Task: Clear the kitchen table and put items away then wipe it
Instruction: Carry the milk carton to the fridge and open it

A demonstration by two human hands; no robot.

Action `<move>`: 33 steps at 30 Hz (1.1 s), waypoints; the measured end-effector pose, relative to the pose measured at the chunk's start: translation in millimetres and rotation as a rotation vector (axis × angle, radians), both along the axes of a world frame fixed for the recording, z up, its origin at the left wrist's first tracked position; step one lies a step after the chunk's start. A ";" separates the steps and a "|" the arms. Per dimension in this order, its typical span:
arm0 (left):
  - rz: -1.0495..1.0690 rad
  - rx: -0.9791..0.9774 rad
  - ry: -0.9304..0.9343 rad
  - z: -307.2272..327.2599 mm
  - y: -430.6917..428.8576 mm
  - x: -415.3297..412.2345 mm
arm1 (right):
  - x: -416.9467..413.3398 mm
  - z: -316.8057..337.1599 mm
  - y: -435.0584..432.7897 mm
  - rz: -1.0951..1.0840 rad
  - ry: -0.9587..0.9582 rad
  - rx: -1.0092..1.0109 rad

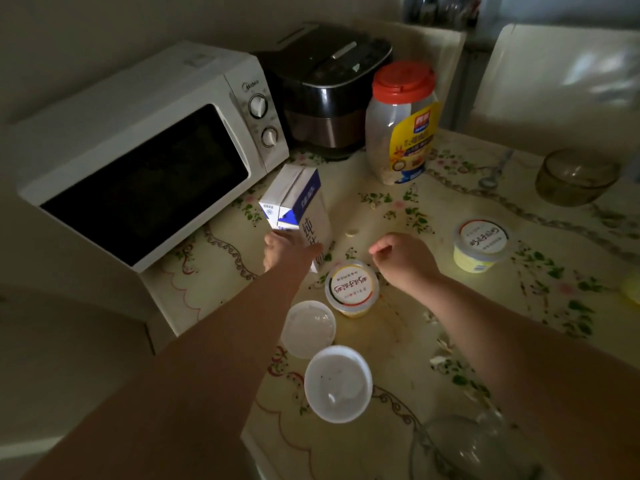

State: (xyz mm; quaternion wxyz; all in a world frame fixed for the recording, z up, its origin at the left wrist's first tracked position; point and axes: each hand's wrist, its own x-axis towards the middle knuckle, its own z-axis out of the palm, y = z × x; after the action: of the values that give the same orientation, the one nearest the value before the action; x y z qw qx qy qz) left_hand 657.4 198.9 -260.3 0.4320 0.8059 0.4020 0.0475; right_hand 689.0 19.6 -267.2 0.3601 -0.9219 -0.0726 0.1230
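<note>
Fingers of my left hand are gripping the tilted milk carton mid-frame; right hand hovering, loosely curled, empty. Clearing step; next probably lifting it off the worktop.

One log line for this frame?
left hand: grips milk carton | right hand: loosely curled, empty | table: uncleared

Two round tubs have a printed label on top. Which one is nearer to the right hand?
The tub just left of the right hand, beside the milk carton. The other tub, pale yellow, stands apart, farther right.
</note>
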 end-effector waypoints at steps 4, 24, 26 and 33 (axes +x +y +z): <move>0.105 -0.089 -0.116 -8.8 -3.1 4.3 | 5.1 -10.2 -6.7 0.014 0.011 -0.008; 0.215 -0.141 -0.325 12.0 14.0 -23.3 | -2.9 -4.1 20.6 0.107 -0.042 0.078; 0.215 -0.126 -0.321 20.4 20.0 -31.2 | -7.3 0.8 26.7 0.111 -0.048 0.080; 0.243 -0.082 -0.341 52.7 37.1 -77.2 | -35.4 28.0 58.7 0.199 -0.067 0.062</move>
State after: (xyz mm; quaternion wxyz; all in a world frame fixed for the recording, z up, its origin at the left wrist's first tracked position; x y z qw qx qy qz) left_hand 580.2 236.0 -207.7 0.5173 0.7135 0.4191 0.2184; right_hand 653.6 78.3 -239.2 0.3718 -0.9022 -0.1793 0.1250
